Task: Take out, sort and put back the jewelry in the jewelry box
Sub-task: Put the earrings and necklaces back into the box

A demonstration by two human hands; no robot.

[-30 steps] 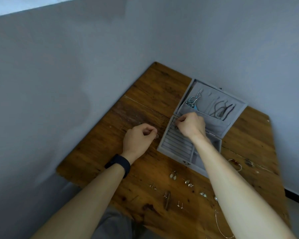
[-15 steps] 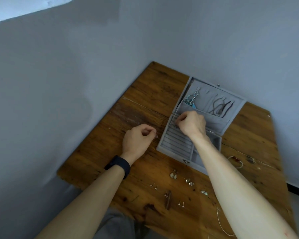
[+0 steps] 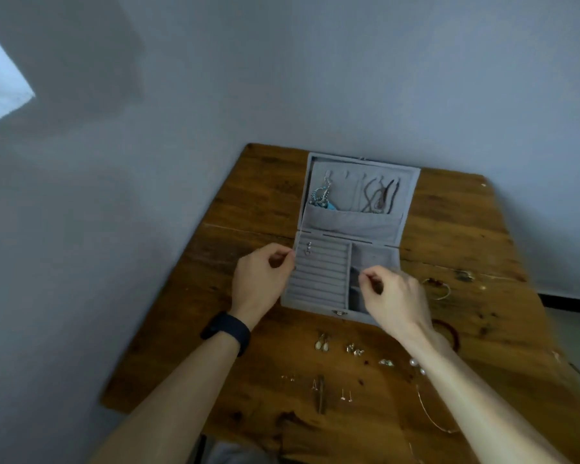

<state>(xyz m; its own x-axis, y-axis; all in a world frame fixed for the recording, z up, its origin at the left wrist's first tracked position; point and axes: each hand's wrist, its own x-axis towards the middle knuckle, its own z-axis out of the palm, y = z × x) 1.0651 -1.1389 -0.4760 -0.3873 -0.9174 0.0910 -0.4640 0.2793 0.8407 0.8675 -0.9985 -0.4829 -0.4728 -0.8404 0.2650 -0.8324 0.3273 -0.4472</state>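
On the wooden table [image 3: 449,236], the open grey jewelry box [image 3: 349,226] lies at 12 o'clock, light and velvet-lined. My left hand [image 3: 262,279] pinches thumb to forefinger at its 9 o'clock edge, my right hand [image 3: 394,298] likewise over its 4 o'clock compartment; whether either holds anything I cannot tell. Loose earrings [image 3: 321,344] at the box's 6 o'clock look featherweight, slippery and easily bent, best pinched by hook or post.
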